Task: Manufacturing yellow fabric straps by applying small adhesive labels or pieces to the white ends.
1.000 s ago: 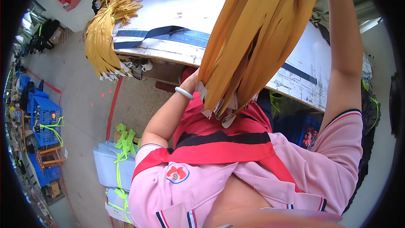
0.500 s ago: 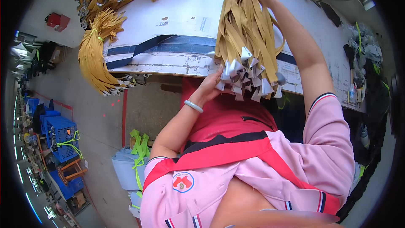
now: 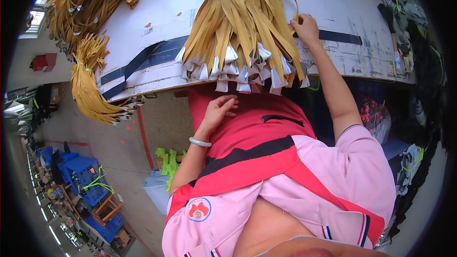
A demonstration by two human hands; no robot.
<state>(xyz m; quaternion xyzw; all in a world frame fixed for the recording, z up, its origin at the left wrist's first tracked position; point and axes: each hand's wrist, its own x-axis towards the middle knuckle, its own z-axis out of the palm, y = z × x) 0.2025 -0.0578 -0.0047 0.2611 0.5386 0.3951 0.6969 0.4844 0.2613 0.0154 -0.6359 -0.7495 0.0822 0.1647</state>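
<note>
A large bundle of mustard-yellow fabric straps [image 3: 243, 19] lies spread on the table, its white-tipped ends [image 3: 243, 74] fanned over the near edge. On the bundle's right side, my right hand [image 3: 307, 29] pinches one outer strap between thumb and fingers. My left hand [image 3: 221, 110] is just below the table edge, in front of my red apron [image 3: 257, 114]. Its fingers are loosely bent and apart, with nothing in them, a little short of the white ends. The far end of the bundle is cut off by the picture's top.
A smaller tied bundle [image 3: 90, 78] hangs over the table's left corner, beside a big heap of similar straps [image 3: 85, 4]. A dark band [image 3: 131, 69] runs along the white tabletop [image 3: 162, 9]. Blue crates [image 3: 90, 173] stand on the floor at left; plastic bags [image 3: 404, 7] lie at right.
The bundle has been lowered and spread on the tabletop. My right hand has come from its top down to its right side. My left hand has let go of the white ends and drawn back.
</note>
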